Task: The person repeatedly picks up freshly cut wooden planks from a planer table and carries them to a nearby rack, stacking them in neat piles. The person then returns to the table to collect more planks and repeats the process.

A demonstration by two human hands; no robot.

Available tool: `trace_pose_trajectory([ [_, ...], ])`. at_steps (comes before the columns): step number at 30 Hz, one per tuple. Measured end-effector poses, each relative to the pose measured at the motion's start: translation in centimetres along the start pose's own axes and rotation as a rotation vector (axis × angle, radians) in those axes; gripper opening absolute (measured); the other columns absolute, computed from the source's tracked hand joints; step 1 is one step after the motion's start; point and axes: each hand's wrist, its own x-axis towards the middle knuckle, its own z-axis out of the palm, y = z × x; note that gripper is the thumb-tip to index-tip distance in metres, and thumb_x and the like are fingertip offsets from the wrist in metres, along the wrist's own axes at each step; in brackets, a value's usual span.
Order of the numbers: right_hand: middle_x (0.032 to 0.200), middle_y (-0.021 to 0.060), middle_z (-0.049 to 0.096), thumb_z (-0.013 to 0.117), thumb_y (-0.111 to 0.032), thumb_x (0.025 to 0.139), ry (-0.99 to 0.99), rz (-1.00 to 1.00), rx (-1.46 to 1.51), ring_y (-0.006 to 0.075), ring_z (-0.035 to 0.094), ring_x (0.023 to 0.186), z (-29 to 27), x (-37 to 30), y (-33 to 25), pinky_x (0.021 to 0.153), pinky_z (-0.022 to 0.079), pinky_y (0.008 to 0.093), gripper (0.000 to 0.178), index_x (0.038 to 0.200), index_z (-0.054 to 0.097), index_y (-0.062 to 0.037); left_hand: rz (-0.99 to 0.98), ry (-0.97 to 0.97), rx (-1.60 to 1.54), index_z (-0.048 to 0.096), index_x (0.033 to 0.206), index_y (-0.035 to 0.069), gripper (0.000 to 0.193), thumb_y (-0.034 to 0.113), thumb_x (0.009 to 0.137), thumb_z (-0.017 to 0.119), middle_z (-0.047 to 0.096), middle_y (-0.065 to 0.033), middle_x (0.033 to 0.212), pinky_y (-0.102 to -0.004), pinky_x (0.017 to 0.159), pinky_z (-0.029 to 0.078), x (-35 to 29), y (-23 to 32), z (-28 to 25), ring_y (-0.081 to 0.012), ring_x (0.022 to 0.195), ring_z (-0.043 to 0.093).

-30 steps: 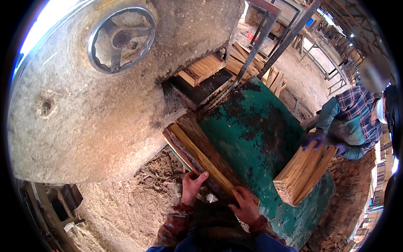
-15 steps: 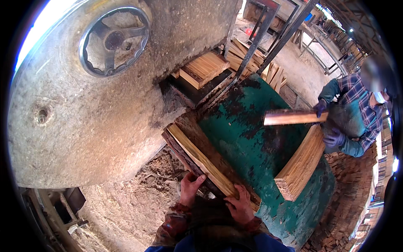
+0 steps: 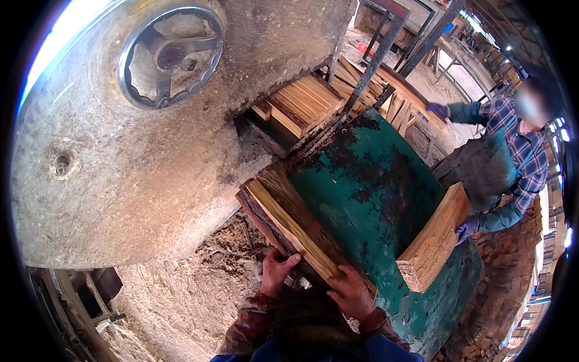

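A long piece of bark-edged timber [image 3: 304,242] lies slantwise in front of me, along the near-left edge of the green table [image 3: 386,175]. My left hand [image 3: 278,273] grips its near-left side, thumb on top and fingers down over the dark bark side. Closer to its near end, my right hand [image 3: 353,294] is closed over the top, with the fingers partly hidden. Next to the timber runs a rough brown wooden strip [image 3: 301,202] on the table side.
A large machine housing [image 3: 120,169] with a handwheel [image 3: 172,55] fills the left. Cut boards [image 3: 307,99] sit beside it. Across the table, a gloved co-worker [image 3: 500,145] holds a board [image 3: 404,87] and touches a curved wood block [image 3: 437,235]. Sawdust [image 3: 175,301] covers the floor.
The co-worker has swung the board away from over the table toward the far wood pile. The other gloved hand has moved down the block's side. My hands keep their grip on the timber.
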Motion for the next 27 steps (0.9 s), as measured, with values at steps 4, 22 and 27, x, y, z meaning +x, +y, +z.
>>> trace_pose_trajectory([
  [4,0.122,0.0212,0.055,0.073,-0.015,0.08,0.005,-0.066,0.043,0.0398,0.053,0.113,-1.1,3.4,0.1,0.095,0.045,0.0439,0.037,0.113,0.063,-0.0013,-0.001,0.024,0.044,0.062,0.11,-0.006,0.049,0.024,0.078,0.083,0.069,-0.0089,0.101,-0.0285,0.082,0.052,0.3,-0.5,-0.3,-0.0138,0.091,0.064],
  [22,0.098,0.0169,0.063,0.071,-0.022,0.083,0.233,-0.028,0.047,0.0255,0.065,0.084,4.1,40.2,1.5,0.065,0.053,0.0338,0.049,0.123,0.054,0.0008,-0.013,0.047,0.071,0.065,0.097,-0.004,0.045,0.028,0.073,0.087,0.071,-0.0074,0.092,-0.0262,0.072,0.052,0.4,1.3,0.1,-0.0117,0.08,0.065],
  [27,0.106,0.0227,0.062,0.066,-0.034,0.084,0.399,-0.153,-0.336,0.0343,0.062,0.102,7.1,47.0,2.1,0.076,0.053,0.0469,0.049,0.116,0.05,0.0004,0.004,0.054,0.141,0.064,0.095,-0.004,0.045,0.028,0.072,0.087,0.07,-0.0077,0.088,-0.0271,0.068,0.053,0.5,2.0,0.1,-0.0128,0.079,0.066],
])
